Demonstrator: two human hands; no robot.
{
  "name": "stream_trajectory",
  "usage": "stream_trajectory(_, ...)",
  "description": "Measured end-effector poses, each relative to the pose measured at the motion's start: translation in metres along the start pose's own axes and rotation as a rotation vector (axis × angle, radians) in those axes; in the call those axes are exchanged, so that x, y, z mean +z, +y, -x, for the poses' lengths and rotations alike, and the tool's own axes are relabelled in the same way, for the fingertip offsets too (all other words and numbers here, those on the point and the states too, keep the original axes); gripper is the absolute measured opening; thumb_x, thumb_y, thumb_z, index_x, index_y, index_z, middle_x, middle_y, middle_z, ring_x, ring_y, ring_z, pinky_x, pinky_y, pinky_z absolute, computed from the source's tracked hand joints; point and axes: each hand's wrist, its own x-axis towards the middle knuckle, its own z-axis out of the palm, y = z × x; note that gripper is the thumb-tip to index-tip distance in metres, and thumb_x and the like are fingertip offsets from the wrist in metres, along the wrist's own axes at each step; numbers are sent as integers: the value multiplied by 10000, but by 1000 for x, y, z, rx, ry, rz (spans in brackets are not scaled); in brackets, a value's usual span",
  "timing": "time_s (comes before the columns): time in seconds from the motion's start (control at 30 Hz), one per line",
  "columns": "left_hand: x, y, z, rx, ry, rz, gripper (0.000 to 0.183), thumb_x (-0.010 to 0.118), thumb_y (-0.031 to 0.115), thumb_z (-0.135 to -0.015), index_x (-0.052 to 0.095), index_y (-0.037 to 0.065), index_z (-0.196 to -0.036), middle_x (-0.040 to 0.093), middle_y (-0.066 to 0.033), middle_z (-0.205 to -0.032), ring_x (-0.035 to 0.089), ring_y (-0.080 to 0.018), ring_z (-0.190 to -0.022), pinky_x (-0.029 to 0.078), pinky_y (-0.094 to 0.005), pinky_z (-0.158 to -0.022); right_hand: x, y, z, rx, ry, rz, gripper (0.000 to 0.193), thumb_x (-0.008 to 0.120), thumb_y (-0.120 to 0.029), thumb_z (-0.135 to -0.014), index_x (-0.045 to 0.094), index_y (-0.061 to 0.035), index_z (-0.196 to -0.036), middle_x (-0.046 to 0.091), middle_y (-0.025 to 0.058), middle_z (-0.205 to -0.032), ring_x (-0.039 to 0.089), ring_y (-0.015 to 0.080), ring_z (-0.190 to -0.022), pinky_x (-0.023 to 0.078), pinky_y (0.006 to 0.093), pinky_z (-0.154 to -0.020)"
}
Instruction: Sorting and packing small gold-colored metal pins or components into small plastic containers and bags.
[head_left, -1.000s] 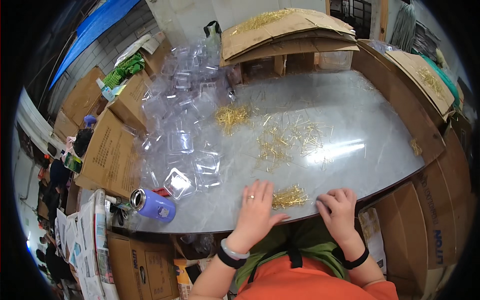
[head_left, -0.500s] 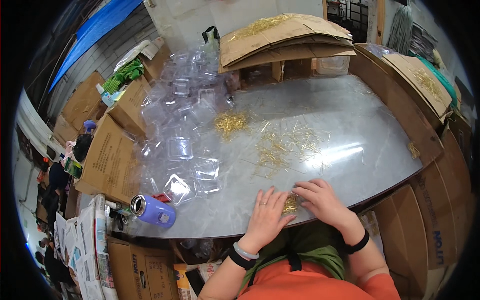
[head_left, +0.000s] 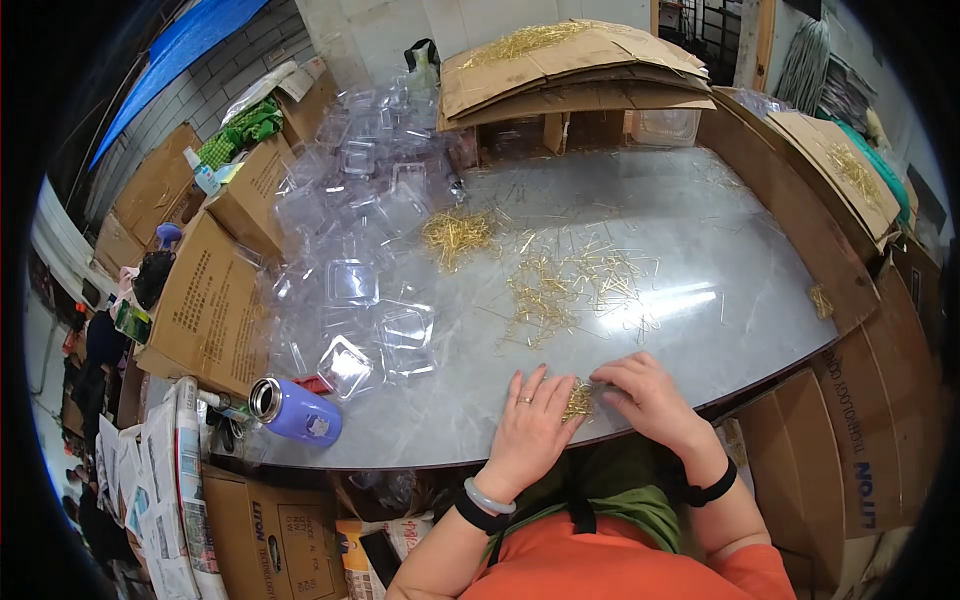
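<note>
Right now, a small bundle of gold pins (head_left: 578, 402) lies between the flat, open left hand (head_left: 530, 425) and right hand (head_left: 650, 395).

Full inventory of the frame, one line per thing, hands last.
small pin bunch: one, gold, table's near edge, between both hands
loose pins: many, gold, scattered mid-table
pin heap: one, gold, nearer the clear trays
plastic trays: many, clear, piled on table's left
table: one, grey
flask: one, purple, lying at near-left corner
cardboard boxes: several, brown, around the table
left hand: flat on table, touching the bunch
right hand: fingers on the bunch
</note>
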Motion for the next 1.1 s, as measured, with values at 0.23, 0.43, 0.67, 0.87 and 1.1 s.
stream_trajectory(0.23, -1, -9, 1, 7, 4, 136, 612, 703, 219, -942, 466, 8, -1465, 539, -193, -1394, 448, -392, -1383, 278, -590, -1201, 16, -11, 5, -46, 16, 170, 466, 840, -183, -763, 664, -66, -1178, 660, 105, -1123, 602, 328, -1067, 489, 443, -925)
stream_trajectory(0.43, -6, -7, 4, -1, -10, 155, 630, 688, 179, -931, 438, -8, -1479, 463, -225, -1472, 442, -417, -1374, 301, -578, -1191, 15, -20, 7, 49, 138, 176, 461, 864, -197, -741, 668, -68, -1138, 655, 109, -1102, 602, 328, -1036, 489, 428, -897)
stream_trajectory(0.67, -1, -8, 3, 2, -24, 141, 696, 652, 119, -931, 340, -35, -1534, 376, -260, -1531, 403, -484, -1379, 326, -539, -1189, 32, -23, 12, 278, -27, 73, 523, 875, -202, -741, 666, -55, -1196, 659, 112, -1102, 597, 350, -1062, 501, 434, -902)
stream_trajectory(0.87, -1, -8, 7, -35, 9, 210, 833, 639, 75, -887, 207, -65, -1584, 329, -297, -1553, 379, -468, -1408, 313, -534, -1202, 12, -24, 3, 64, -29, -14, 579, 852, -198, -765, 624, -42, -1274, 622, 153, -1270, 565, 366, -1220, 485, 458, -1009)
stream_trajectory(1.1, -26, -21, 13, -58, 6, 325, 925, 755, 133, -853, 223, -46, -1587, 348, -281, -1563, 371, -470, -1421, 345, -496, -1178, 39, -20, 0, -191, -33, 160, 511, 754, -123, -850, 587, -32, -1325, 594, 155, -1312, 533, 372, -1294, 453, 475, -1087)
